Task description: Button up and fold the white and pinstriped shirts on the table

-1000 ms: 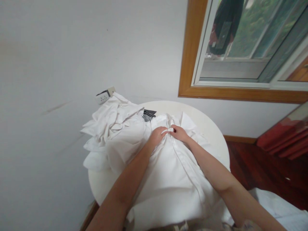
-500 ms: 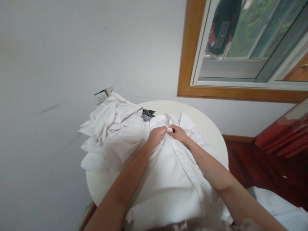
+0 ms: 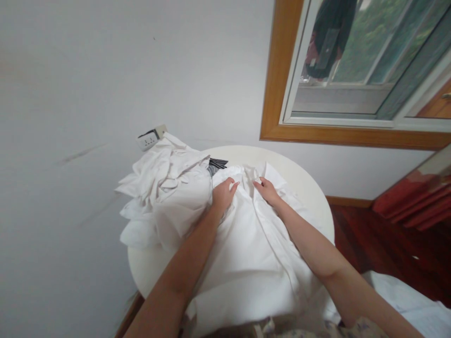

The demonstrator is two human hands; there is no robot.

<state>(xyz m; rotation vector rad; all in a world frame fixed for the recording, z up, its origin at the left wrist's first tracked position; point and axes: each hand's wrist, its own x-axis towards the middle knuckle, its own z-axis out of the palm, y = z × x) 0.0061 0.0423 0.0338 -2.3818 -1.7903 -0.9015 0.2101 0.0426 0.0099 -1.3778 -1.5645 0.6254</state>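
A white shirt with a long front placket is spread over the round table, its lower part reaching toward my body. Near the collar, my left hand pinches the left front edge. Opposite it, my right hand has its fingers closed on the right front edge. A narrow gap in the cloth shows between the two hands. The fingertips are partly hidden by the folds.
A heap of white clothes lies at the table's left, by a striped dark cloth. The round white table stands against the wall near a wall socket. White cloth lies at lower right.
Half a second ago both hands met at the placket near the collar. They have since moved apart, the left one leftward and the right one rightward, and the front edges have parted.
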